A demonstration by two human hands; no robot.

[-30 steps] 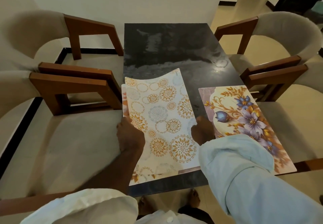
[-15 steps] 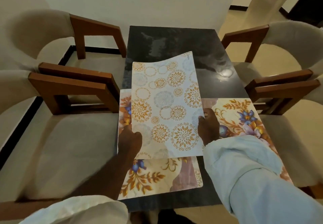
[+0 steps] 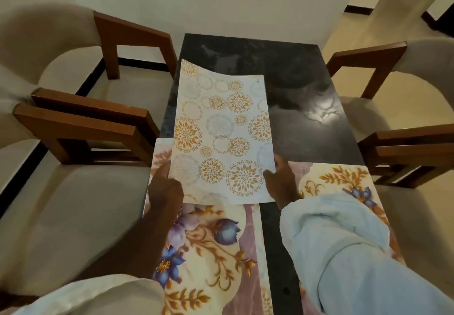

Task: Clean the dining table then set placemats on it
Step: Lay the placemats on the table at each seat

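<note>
A white placemat with orange and grey circle patterns (image 3: 222,137) is held above the dark stone dining table (image 3: 290,98), its far end curling up. My left hand (image 3: 164,189) grips its left edge and my right hand (image 3: 280,182) grips its right edge. Two placemats with blue and purple flowers lie flat on the near half of the table: the left one (image 3: 211,246) under my left forearm, the right one (image 3: 341,182) partly hidden by my right sleeve.
Two cushioned chairs with wooden arms (image 3: 81,127) stand along the table's left side, two more (image 3: 407,152) along the right. A white wall runs behind the table's far end. A light glare shows on the tabletop (image 3: 324,113).
Both hands have carried the circle-pattern placemat away from me toward the table's far half, uncovering the flowered placemat beneath it on the left. The view has shifted forward over the table.
</note>
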